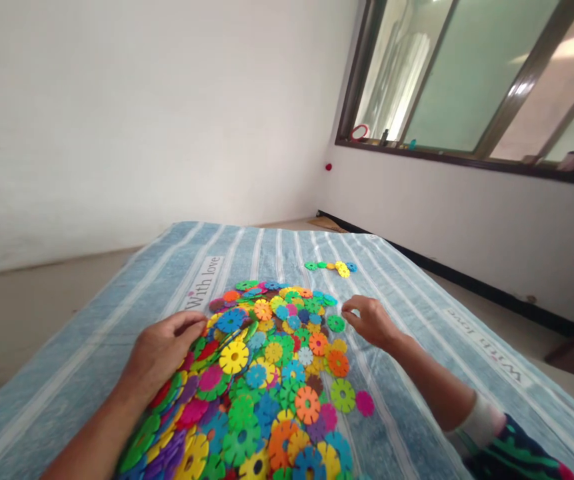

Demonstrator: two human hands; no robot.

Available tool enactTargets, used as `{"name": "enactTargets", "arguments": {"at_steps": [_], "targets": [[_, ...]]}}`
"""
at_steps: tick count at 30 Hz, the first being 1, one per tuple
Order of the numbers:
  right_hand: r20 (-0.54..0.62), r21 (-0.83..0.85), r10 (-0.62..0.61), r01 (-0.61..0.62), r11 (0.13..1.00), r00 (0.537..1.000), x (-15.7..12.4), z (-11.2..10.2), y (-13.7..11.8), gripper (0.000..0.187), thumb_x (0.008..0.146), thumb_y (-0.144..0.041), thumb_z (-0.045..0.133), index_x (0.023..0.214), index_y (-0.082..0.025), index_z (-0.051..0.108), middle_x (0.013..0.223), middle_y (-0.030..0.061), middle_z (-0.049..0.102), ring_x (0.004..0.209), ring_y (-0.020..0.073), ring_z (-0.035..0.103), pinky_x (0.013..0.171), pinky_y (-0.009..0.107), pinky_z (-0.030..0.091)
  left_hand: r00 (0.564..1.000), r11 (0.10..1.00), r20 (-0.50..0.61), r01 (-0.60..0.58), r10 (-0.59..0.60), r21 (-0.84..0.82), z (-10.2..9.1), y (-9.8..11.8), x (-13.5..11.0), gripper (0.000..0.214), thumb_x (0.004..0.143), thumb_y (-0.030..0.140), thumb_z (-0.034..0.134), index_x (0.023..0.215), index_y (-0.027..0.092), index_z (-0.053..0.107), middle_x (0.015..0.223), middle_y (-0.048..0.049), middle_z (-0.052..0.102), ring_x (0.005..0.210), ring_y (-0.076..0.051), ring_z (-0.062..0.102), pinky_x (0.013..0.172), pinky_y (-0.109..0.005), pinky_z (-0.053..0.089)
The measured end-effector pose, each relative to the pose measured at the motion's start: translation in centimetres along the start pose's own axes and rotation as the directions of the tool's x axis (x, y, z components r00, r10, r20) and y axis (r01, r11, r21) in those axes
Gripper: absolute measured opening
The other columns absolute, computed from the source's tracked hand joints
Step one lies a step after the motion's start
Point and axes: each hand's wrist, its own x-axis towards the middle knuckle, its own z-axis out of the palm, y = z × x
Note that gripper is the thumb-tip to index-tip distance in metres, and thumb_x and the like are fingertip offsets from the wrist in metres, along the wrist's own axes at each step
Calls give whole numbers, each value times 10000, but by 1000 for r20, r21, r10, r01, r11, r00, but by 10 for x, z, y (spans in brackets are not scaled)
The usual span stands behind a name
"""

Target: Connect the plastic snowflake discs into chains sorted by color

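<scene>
Left hand [167, 350] at left edge of pile [259, 375], hold unclear | right hand [371, 320] beside green disc [335, 323], hold unclear | far row [331, 266], likely set apart against mixing

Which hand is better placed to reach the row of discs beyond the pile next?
Probably the right hand: it is nearer the row of discs. The left hand is at the left edge of the pile, farther away.
</scene>
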Motion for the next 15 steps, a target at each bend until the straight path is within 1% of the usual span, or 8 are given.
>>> {"name": "enactTargets", "arguments": {"at_steps": [2,4,5,7,10,15], "targets": [[-51,65,91,-88,994,995,-13,4,4,160,805,-171,557,792,-223,707,873,46,730,847,198,675,794,290,483,1000,1000,5,-7,8,-16,0,-2,1,345,653,461,537,814,224,729,809,-3,772,768,-226,703,721,-275,524],[-74,102,180,-173,980,981,-21,10,5,141,800,-206,578,846,-224,710,916,50,728,870,205,673,791,296,492,1000,1000,2,-20,20,-22,1,-4,2,350,662,472,545,830,227,730,815,-1,775,777,-228,705,718,-275,522],[-78,101,206,-197,975,976,-24,15,5,141,796,-225,595,876,-221,710,937,54,723,888,210,668,797,299,493,1000,999,1,-25,25,-21,2,-5,3,352,665,476,549,836,228,732,822,-2,777,787,-231,705,723,-278,521],[-86,65,208,-203,977,974,-27,23,1,150,790,-251,623,909,-218,708,962,63,708,925,217,649,822,306,484,1000,999,-2,-31,31,-18,2,-6,3,352,668,479,554,838,230,734,836,-5,778,803,-234,704,736,-284,520],[-100,6,164,-164,986,981,-31,33,-5,146,814,-282,629,924,-221,703,975,72,690,964,221,619,862,313,462,999,999,-19,-34,34,-14,2,-5,2,333,661,460,546,815,230,733,849,-13,777,822,-238,702,748,-288,519],[-76,-47,128,-132,990,989,-33,36,-7,155,862,-296,593,959,-218,687,1011,74,672,989,216,602,880,311,438,999,999,-12,-41,41,-31,5,-6,2,327,650,440,545,817,231,735,838,-11,770,803,-227,699,756,-279,520]]}}
